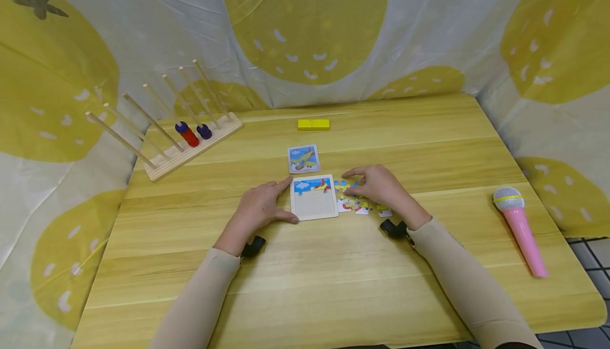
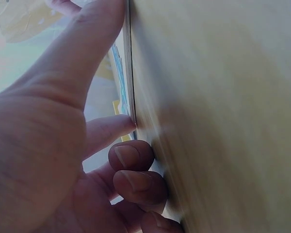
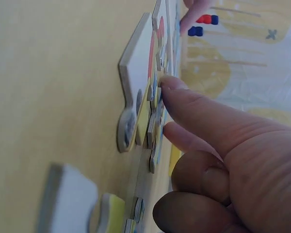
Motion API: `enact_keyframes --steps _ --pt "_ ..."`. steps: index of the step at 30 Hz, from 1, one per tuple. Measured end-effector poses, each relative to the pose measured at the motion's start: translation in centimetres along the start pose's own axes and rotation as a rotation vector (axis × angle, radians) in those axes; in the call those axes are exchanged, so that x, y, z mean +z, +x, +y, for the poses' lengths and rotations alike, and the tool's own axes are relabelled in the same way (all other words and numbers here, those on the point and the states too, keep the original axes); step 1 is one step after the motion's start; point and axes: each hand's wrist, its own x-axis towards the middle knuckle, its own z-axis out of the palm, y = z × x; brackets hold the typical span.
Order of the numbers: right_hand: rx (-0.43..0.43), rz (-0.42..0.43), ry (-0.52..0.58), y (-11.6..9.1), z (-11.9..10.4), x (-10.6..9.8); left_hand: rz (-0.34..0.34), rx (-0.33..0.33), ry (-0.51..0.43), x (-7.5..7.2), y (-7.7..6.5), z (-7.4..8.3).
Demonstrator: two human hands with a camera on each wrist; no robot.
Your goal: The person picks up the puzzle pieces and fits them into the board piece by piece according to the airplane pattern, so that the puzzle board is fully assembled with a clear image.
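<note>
A square puzzle tray (image 1: 315,207) lies flat on the table, a strip of sky-and-plane pieces (image 1: 312,185) fitted along its top. My left hand (image 1: 259,204) rests at the tray's left side, index fingertip by the upper corner and thumb by the lower one. To the tray's right, my right hand (image 1: 381,185) reaches over loose jigsaw pieces (image 1: 363,211), its thumb (image 3: 184,99) touching them and its index finger stretched past their far side. Its other fingers are curled. Above the tray lies a picture card (image 1: 303,159) showing a plane.
A wooden peg rack (image 1: 200,148) with red and dark blue rings stands at the back left. Behind the card lies a yellow block (image 1: 313,124). A pink toy microphone (image 1: 524,238) lies near the right edge. Patterned cloth (image 1: 305,31) hangs behind the table.
</note>
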Motion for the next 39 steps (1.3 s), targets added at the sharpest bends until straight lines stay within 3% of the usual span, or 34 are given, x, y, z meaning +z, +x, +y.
enact_keyframes --steps 19,28,32,39 --pt "-0.052 0.067 -0.120 -0.1 -0.4 0.4 -0.003 -0.002 0.009 0.3 -0.1 -0.2" --pt "-0.021 0.103 -0.160 -0.5 -1.0 -1.3 -0.010 0.009 0.007 0.2 0.3 0.2" --pt "-0.033 0.078 -0.140 -0.2 -2.2 -1.0 -0.008 0.009 0.012 0.1 0.3 0.2" --pt "-0.140 0.019 -0.188 1.6 -6.2 2.3 0.008 0.015 0.028 0.1 0.2 -0.1"
